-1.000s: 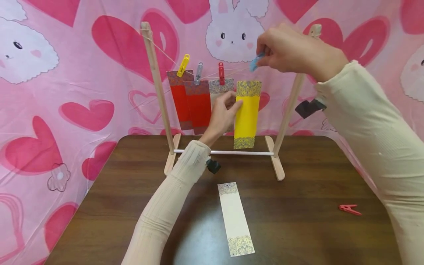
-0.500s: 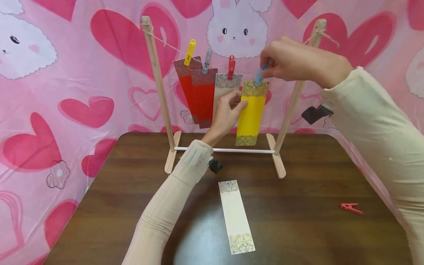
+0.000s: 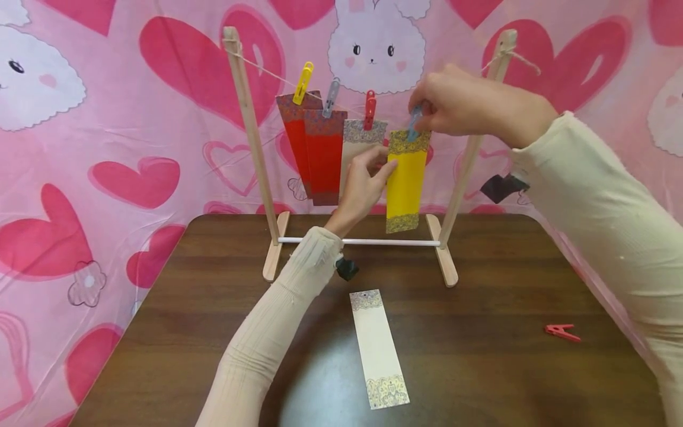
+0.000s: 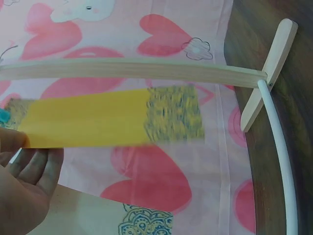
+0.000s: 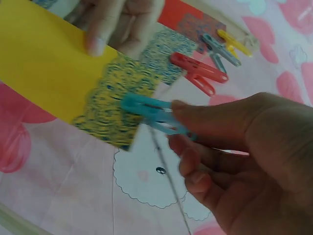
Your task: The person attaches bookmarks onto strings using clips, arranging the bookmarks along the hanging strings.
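Observation:
A yellow bookmark-like card [image 3: 405, 184] with patterned ends hangs upright at the string. My left hand [image 3: 364, 181] pinches its left edge between thumb and fingers, as the left wrist view also shows. My right hand [image 3: 448, 104] pinches a light blue clothespin [image 5: 156, 113] by its handles, and the clothespin's tip lies over the card's patterned top edge. To the left, a white patterned card [image 3: 363, 139] hangs under a red clothespin [image 3: 370, 110], partly hidden by my left hand. Two red cards [image 3: 324, 160] hang under a grey clothespin [image 3: 331, 98] and a yellow clothespin [image 3: 303, 83].
The string [image 3: 267, 70] runs between two wooden posts [image 3: 246, 112] joined low down by a white rod [image 3: 389, 242]. On the brown table [image 3: 213, 308] lie a cream card [image 3: 379, 350] with patterned ends and a red clothespin [image 3: 561, 332]. A pink heart-print cloth [image 3: 133, 118] hangs behind.
My right hand has brought the light blue clothespin down onto the yellow card's top edge. The yellow card has shifted slightly right, and the string with the hanging cards has risen and swung.

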Demonstrator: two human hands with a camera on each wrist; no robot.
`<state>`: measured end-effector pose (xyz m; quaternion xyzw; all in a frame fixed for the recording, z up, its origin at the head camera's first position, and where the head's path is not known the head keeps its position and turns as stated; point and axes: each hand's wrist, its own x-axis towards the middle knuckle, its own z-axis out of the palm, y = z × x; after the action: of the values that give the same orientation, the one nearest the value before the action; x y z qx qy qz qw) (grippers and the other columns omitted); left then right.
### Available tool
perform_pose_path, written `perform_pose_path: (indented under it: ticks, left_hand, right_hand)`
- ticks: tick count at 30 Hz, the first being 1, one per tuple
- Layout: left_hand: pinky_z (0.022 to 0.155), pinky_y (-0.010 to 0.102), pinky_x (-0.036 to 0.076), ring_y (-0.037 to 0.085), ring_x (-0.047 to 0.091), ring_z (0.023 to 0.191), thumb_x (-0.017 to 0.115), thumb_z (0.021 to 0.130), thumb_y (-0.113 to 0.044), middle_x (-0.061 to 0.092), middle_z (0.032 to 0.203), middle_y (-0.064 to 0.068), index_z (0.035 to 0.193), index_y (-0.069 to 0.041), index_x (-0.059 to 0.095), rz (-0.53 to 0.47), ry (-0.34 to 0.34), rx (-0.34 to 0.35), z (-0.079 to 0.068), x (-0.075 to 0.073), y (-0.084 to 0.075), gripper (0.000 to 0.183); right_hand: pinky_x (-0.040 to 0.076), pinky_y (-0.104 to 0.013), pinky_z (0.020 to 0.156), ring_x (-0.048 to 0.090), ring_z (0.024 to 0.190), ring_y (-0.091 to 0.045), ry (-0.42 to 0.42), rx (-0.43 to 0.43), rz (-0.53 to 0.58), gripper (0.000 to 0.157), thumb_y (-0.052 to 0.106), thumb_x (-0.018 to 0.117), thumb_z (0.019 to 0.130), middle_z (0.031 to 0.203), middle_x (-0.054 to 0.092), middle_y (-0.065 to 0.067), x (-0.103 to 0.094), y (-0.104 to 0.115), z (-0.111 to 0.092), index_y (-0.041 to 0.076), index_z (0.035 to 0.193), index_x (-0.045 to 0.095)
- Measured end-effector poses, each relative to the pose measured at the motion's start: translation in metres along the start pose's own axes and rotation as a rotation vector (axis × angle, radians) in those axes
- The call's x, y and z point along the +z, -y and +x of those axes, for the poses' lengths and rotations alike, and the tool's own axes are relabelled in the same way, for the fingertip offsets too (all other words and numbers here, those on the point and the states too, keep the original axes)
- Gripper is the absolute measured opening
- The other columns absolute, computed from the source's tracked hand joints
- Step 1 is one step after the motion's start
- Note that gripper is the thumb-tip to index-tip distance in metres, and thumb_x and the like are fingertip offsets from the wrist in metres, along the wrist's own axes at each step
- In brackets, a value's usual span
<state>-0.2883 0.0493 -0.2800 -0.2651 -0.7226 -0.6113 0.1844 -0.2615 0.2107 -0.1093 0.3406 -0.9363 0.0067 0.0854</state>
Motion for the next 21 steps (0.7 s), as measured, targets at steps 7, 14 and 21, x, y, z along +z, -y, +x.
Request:
perform_pose_path:
  ticks: [7,14,21]
  left_hand:
    - [0.082,0.026,0.056,0.021,0.068,0.092,0.062,0.098,-0.006,0.07,0.111,0.016,0.119,0.003,0.064,-0.051,0.058,-0.035,-0.012,-0.002,0.001,0.023]
    - [0.091,0.028,0.054,0.015,0.067,0.103,0.063,0.097,-0.009,0.07,0.117,0.008,0.126,-0.005,0.062,0.065,0.158,-0.064,-0.056,-0.019,0.012,0.029]
    - [0.091,0.033,0.055,0.018,0.069,0.098,0.066,0.094,-0.005,0.072,0.11,0.013,0.123,-0.004,0.063,0.085,0.189,-0.063,-0.082,-0.035,0.012,0.029]
  right_hand:
    - [0.049,-0.056,0.096,0.052,0.111,-0.045,-0.196,0.109,-0.03,0.077,0.005,0.068,0.091,0.128,0.053,-0.032,0.03,0.016,-0.027,-0.004,0.153,0.024]
    - [0.052,-0.053,0.079,0.051,0.095,-0.038,-0.51,0.055,0.022,0.073,-0.001,0.071,0.085,0.103,0.058,-0.023,0.094,0.021,-0.09,0.0,0.149,0.035]
    - [0.044,-0.049,0.078,0.049,0.095,-0.037,-0.499,0.104,0.104,0.063,0.0,0.072,0.083,0.096,0.06,-0.016,0.152,0.013,-0.141,-0.003,0.14,0.045]
